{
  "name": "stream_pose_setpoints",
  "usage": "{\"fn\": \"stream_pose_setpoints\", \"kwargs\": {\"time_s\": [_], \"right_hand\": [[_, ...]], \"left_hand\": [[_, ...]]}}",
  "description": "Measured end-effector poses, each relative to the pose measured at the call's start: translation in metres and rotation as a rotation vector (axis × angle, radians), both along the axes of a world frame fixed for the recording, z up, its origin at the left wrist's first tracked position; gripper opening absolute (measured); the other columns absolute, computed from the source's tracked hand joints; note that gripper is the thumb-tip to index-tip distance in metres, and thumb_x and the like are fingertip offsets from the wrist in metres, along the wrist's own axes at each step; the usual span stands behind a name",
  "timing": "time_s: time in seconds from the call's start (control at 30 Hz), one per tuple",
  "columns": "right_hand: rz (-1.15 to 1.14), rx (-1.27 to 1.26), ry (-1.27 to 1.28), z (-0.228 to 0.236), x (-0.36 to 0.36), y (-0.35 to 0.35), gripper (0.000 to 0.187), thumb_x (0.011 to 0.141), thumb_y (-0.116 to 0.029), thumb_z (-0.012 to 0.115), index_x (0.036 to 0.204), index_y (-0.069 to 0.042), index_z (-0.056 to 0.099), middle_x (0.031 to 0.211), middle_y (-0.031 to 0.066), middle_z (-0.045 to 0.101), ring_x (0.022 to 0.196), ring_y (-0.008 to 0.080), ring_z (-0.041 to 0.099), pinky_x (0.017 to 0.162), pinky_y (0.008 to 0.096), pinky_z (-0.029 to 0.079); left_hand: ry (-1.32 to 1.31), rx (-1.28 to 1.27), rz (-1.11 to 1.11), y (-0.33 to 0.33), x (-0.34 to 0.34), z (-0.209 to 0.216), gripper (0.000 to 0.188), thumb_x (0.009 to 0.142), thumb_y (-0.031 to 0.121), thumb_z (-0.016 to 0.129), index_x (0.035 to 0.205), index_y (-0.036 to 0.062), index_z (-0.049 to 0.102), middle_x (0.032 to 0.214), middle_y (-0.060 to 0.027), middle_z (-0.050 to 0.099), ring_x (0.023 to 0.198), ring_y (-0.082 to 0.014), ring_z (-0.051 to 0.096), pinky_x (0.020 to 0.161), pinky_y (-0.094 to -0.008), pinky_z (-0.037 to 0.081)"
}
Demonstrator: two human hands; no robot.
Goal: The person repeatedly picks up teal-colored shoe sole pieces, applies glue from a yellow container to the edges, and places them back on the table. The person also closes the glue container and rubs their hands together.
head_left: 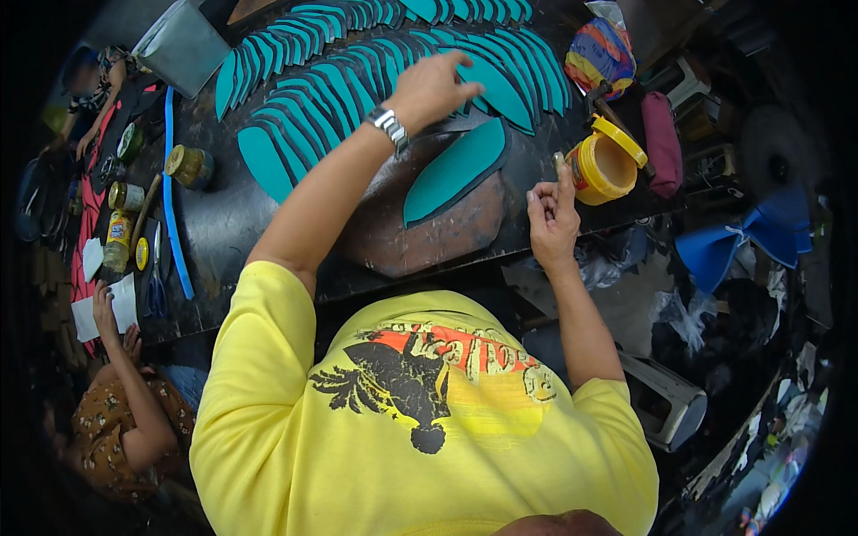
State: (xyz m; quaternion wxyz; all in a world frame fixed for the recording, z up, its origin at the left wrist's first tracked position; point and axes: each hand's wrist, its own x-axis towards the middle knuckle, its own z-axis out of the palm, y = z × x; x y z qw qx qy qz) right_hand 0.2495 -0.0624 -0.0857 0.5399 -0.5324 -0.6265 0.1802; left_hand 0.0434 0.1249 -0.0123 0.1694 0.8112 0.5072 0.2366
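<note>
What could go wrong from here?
The open yellow tub sits beside the right hand, near the edge of the table; a bump might tip it.

The left hand is over closely overlapped teal pieces; a careless sweep could push some out of line.

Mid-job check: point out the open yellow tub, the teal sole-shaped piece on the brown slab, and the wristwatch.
Open yellow tub [586, 180]: head view, on its outer wall.
Teal sole-shaped piece [458, 172]: head view, middle of its top face.
Wristwatch [390, 129]: head view, on its metal band.
</note>
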Motion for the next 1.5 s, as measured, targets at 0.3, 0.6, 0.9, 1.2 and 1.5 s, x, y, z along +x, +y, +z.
{"fn": "stream_pose_setpoints", "kwargs": {"time_s": [0.3,0.6,0.9,1.2,1.5], "right_hand": [[-0.202,-0.126,-0.159,0.070,0.040,-0.023,0.044,0.090,-0.014,0.070,0.132,-0.007,0.059,0.070,0.0069,0.062,0.061,0.0117,0.058,0.061,0.0261,0.048],[-0.297,-0.957,-0.511,0.130,0.076,0.010,0.071,0.089,-0.070,0.049,0.114,-0.007,0.070,0.083,0.0182,0.070,0.080,0.0318,0.069,0.074,0.0404,0.051],[-0.555,-0.416,-0.802,0.115,0.049,-0.028,0.045,0.092,-0.041,0.062,0.126,-0.012,0.063,0.077,0.0200,0.066,0.073,0.0354,0.066,0.069,0.0413,0.049],[-0.052,-0.213,-0.281,0.145,0.028,-0.055,0.035,0.087,-0.002,0.065,0.121,-0.007,0.067,0.089,0.0052,0.061,0.071,0.0114,0.053,0.063,0.0247,0.043],[0.242,-0.061,-0.070,0.097,-0.007,-0.011,0.055,0.084,0.017,0.048,0.132,-0.008,0.061,0.122,0.0066,0.052,0.088,0.0104,0.053,0.080,0.0231,0.046]], "left_hand": [[0.107,-0.004,-0.118,-0.092,-0.018,-0.013,0.076,0.078,0.033,0.080,0.142,0.0124,0.046,0.117,-0.0168,0.063,0.107,-0.0310,0.061,0.087,-0.0405,0.050],[0.043,0.009,-0.108,-0.087,-0.004,-0.034,0.079,0.076,0.024,0.081,0.145,0.0163,0.043,0.126,-0.0158,0.059,0.120,-0.0322,0.052,0.099,-0.0434,0.044],[-0.317,-0.055,-0.216,-0.086,-0.005,-0.027,0.075,0.078,0.014,0.080,0.144,0.0150,0.044,0.113,-0.0160,0.065,0.104,-0.0280,0.062,0.091,-0.0366,0.049],[-0.879,-0.871,-0.405,-0.124,-0.010,0.011,0.040,0.089,0.019,0.072,0.123,0.0010,0.061,0.104,-0.0023,0.069,0.087,-0.0067,0.063,0.080,-0.0239,0.052],[-1.026,-0.898,-0.554,-0.145,-0.008,0.004,0.070,0.092,0.014,0.065,0.152,0.0073,0.030,0.136,-0.0042,0.053,0.119,-0.0097,0.051,0.102,-0.0259,0.041]]}}
